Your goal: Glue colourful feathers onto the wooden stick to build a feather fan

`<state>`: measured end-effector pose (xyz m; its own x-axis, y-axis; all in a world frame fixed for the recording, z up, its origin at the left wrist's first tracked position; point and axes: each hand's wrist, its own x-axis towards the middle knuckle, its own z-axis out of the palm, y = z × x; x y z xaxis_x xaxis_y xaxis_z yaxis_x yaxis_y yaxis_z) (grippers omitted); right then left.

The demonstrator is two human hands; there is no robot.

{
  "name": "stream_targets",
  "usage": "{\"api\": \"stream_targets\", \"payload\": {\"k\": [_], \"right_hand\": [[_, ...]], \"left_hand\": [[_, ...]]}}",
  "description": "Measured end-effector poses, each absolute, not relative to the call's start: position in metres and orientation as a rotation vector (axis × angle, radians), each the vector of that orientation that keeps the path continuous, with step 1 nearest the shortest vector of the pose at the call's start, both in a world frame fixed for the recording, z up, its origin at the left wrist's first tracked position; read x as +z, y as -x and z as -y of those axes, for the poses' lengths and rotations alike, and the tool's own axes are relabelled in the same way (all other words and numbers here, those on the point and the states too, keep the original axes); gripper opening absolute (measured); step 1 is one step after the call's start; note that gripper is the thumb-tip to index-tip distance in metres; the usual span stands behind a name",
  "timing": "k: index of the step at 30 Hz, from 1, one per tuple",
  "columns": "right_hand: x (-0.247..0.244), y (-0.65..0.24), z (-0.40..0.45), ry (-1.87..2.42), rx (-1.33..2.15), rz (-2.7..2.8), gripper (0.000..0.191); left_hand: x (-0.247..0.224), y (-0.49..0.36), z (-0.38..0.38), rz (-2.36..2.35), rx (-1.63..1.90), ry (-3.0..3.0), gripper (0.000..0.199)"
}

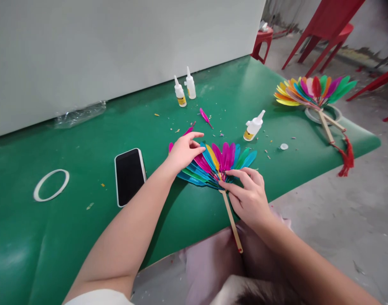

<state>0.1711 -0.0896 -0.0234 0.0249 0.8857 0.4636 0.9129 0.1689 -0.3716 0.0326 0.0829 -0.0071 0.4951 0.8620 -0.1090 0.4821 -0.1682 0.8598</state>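
Note:
A feather fan point(227, 154) with pink, blue, green and yellow feathers lies on the green table in front of me. Its wooden handle point(230, 220) sticks out past the near edge. My right hand point(249, 192) is at the base of the feathers, thumb and forefinger closing on the quill of a yellow feather point(213, 157). Over the fan's left side is my left hand point(186, 150), thumb and forefinger apart, the thumb close to a blue feather. A loose pink feather point(206, 116) lies beyond the fan; another point(190, 128) shows partly behind my left hand.
Two glue bottles point(180, 94) point(190, 84) stand at the back, a third point(254, 127) nearer. A phone point(129, 176) and white ring point(38, 190) lie left. Another feather fan point(316, 91) rests on a roll point(336, 112) at right. A white cap point(284, 146) and scraps lie about.

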Motion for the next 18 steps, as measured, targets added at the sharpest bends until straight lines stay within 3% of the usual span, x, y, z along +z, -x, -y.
{"api": "stream_targets", "payload": {"k": [14,18], "right_hand": [[-0.0231,-0.1718,0.0907,1.696,-0.003,1.852,0.023],[-0.0228,-0.1726,0.0906,1.691,0.004,1.856,0.025]], "left_hand": [[-0.0073,-0.0309,-0.0846,-1.181,0.557,-1.820,0.028],[-0.0069,-0.0299,-0.0865,-1.174,0.567,-1.798,0.031]]}}
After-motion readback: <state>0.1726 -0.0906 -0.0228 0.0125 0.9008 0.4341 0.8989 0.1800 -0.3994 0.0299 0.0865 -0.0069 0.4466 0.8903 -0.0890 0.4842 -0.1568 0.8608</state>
